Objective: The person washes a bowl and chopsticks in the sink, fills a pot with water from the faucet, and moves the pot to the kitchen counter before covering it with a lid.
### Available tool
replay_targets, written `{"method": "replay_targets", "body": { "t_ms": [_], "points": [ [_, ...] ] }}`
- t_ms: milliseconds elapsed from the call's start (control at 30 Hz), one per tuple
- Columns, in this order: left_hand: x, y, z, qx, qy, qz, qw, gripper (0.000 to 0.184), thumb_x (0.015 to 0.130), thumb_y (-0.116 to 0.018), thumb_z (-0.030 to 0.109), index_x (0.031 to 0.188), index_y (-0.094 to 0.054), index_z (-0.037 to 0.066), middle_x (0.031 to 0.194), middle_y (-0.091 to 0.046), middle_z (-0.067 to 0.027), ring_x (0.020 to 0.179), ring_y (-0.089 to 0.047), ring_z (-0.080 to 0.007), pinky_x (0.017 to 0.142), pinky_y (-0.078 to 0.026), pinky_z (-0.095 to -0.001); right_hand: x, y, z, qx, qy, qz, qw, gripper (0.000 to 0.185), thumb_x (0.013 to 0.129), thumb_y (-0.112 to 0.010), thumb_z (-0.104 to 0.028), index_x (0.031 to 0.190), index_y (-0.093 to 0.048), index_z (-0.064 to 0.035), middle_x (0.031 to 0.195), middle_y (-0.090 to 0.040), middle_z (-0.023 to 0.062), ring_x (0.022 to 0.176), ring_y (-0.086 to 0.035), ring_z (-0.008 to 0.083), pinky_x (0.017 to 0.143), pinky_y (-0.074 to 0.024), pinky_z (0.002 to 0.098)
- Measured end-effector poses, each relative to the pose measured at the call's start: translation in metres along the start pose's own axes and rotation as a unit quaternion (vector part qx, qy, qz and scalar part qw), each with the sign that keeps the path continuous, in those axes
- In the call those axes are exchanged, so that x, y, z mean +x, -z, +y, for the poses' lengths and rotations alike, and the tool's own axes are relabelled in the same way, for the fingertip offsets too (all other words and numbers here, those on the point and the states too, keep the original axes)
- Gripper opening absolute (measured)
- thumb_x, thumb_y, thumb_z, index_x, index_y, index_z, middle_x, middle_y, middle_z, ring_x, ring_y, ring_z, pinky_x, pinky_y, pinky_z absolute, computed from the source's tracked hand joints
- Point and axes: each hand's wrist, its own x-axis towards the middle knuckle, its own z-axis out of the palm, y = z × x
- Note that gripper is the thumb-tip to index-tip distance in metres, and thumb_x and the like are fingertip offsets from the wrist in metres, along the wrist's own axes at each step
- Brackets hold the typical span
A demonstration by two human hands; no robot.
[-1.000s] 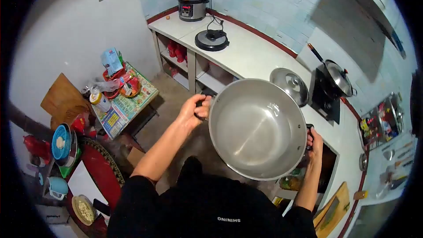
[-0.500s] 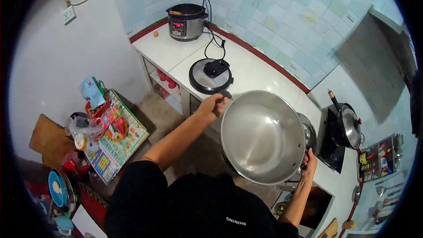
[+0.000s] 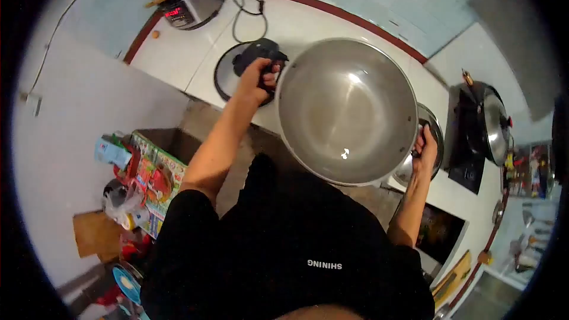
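A large steel pot (image 3: pixel 344 118) is held up between my two hands, its wide mouth facing me and its shiny inside bare of food. My left hand (image 3: pixel 261 77) is closed on the dark handle at its left side. On the right side, my right hand (image 3: pixel 425 148) grips the other handle. Behind my left hand a round steel cooker lid (image 3: pixel 228 77) with a black top lies on the white counter (image 3: pixel 184 59). Partly hidden behind the pot's right rim is a shiny round lid (image 3: pixel 437 124).
An electric pressure cooker (image 3: pixel 192 3) with a lit red display stands at the back left, near an egg-like brown thing (image 3: pixel 155 34). A lidded wok (image 3: pixel 493 121) sits on the black cooktop (image 3: pixel 465 169) at right. A cluttered, paper-covered table (image 3: pixel 157 166) stands at left.
The view has tilted downward and turned. Both hands still hold the pot, which now appears higher in view, overlapping the counter more, with its left handle by the cooker lid.
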Motion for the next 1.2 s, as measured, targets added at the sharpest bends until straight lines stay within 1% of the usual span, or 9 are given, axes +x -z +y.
{"method": "replay_targets", "body": {
  "t_ms": [633, 700, 767, 800, 900, 967, 1000, 1067, 1200],
  "points": [
    [0.249, -0.075, 0.044, 0.092, 0.229, -0.264, 0.932, 0.018, 0.086, -0.042, 0.017, 0.088, -0.052, 0.002, 0.069, -0.053, -0.002, 0.046, -0.036, -0.0051, 0.039, -0.031, -0.0194, -0.009, -0.072, 0.036, 0.147, 0.034, 0.293, 0.944, 0.02, 0.086, -0.055, -0.03, 0.082, -0.056, -0.0103, 0.051, -0.039, -0.0074, 0.044, -0.035, 0.0037, 0.041, -0.03, 0.0194],
    [0.248, -0.096, 0.051, 0.166, 0.188, -0.217, 0.943, 0.025, 0.089, -0.041, 0.025, 0.092, -0.053, 0.003, 0.075, -0.059, -0.006, 0.052, -0.045, -0.0106, 0.046, -0.039, -0.0235, -0.011, -0.075, 0.044, 0.166, 0.023, 0.339, 0.926, 0.019, 0.086, -0.055, -0.028, 0.08, -0.056, -0.0101, 0.051, -0.039, -0.0077, 0.045, -0.037, 0.0042, 0.043, -0.0306, 0.0196],
    [0.264, -0.096, 0.062, 0.259, 0.155, -0.202, 0.932, 0.031, 0.09, -0.041, 0.031, 0.096, -0.055, 0.004, 0.082, -0.058, -0.0055, 0.064, -0.052, -0.0134, 0.054, -0.044, -0.0271, -0.016, -0.073, 0.057, 0.249, 0.073, 0.17, 0.951, 0.02, 0.085, -0.056, -0.029, 0.082, -0.057, -0.0091, 0.054, -0.043, -0.0058, 0.046, -0.039, 0.0059, 0.045, -0.0327, 0.0209],
    [0.278, -0.088, 0.069, 0.324, 0.082, -0.171, 0.927, 0.03, 0.088, -0.044, 0.032, 0.091, -0.055, 0.005, 0.079, -0.058, -0.0057, 0.062, -0.052, -0.0133, 0.053, -0.043, -0.0278, -0.017, -0.082, 0.057, 0.16, 0.063, 0.339, 0.925, 0.022, 0.084, -0.058, -0.03, 0.085, -0.058, -0.0088, 0.057, -0.046, -0.0031, 0.048, -0.04, 0.0076, 0.047, -0.0336, 0.0219],
    [0.373, -0.022, 0.092, 0.488, -0.146, -0.093, 0.855, 0.026, 0.078, -0.057, 0.032, 0.074, -0.058, 0.006, 0.069, -0.058, -0.0076, 0.059, -0.054, -0.0157, 0.05, -0.04, -0.0313, -0.025, -0.09, 0.075, 0.192, 0.083, 0.331, 0.92, 0.025, 0.083, -0.059, -0.032, 0.088, -0.059, -0.0076, 0.064, -0.051, -0.0019, 0.055, -0.045, 0.009, 0.049, -0.0348, 0.0235],
    [0.417, 0.029, 0.122, 0.668, -0.357, 0.065, 0.65, 0.023, 0.075, -0.059, 0.026, 0.079, -0.061, 0.003, 0.086, -0.059, -0.0139, 0.079, -0.056, -0.0285, 0.066, -0.044, -0.0426, -0.026, -0.125, 0.072, 0.17, 0.082, 0.398, 0.898, 0.023, 0.085, -0.056, -0.032, 0.086, -0.057, -0.0088, 0.061, -0.048, -0.0045, 0.056, -0.043, 0.0072, 0.052, -0.0352, 0.0216],
    [0.459, 0.07, 0.135, 0.838, -0.391, 0.098, 0.366, 0.027, 0.075, -0.059, 0.028, 0.084, -0.06, 0.002, 0.1, -0.056, -0.0158, 0.093, -0.051, -0.0331, 0.077, -0.043, -0.0451, -0.027, -0.15, 0.067, 0.158, 0.081, 0.434, 0.883, 0.023, 0.086, -0.054, -0.032, 0.085, -0.056, -0.0095, 0.059, -0.046, -0.0057, 0.056, -0.042, 0.0064, 0.054, -0.0355, 0.0206],
    [0.427, 0.068, 0.162, 0.77, -0.349, 0.235, 0.481, 0.041, 0.074, -0.062, 0.034, 0.097, -0.055, 0.001, 0.103, -0.053, -0.0188, 0.1, -0.049, -0.0333, 0.084, -0.042, -0.0436, -0.022, -0.185, 0.06, 0.161, 0.069, 0.485, 0.857, 0.023, 0.086, -0.055, -0.033, 0.083, -0.054, -0.0108, 0.06, -0.044, -0.0064, 0.055, -0.04, 0.0061, 0.053, -0.0331, 0.0205],
    [0.412, 0.076, 0.176, 0.813, -0.235, 0.259, 0.465, 0.037, 0.07, -0.065, 0.029, 0.097, -0.056, 0.005, 0.1, -0.056, -0.0172, 0.089, -0.059, -0.0295, 0.07, -0.05, -0.0417, -0.026, -0.17, 0.078, 0.166, 0.109, 0.439, 0.876, 0.021, 0.086, -0.054, -0.033, 0.08, -0.052, -0.0127, 0.058, -0.038, -0.0063, 0.053, -0.036, 0.0057, 0.049, -0.03, 0.021]
  ]
}}
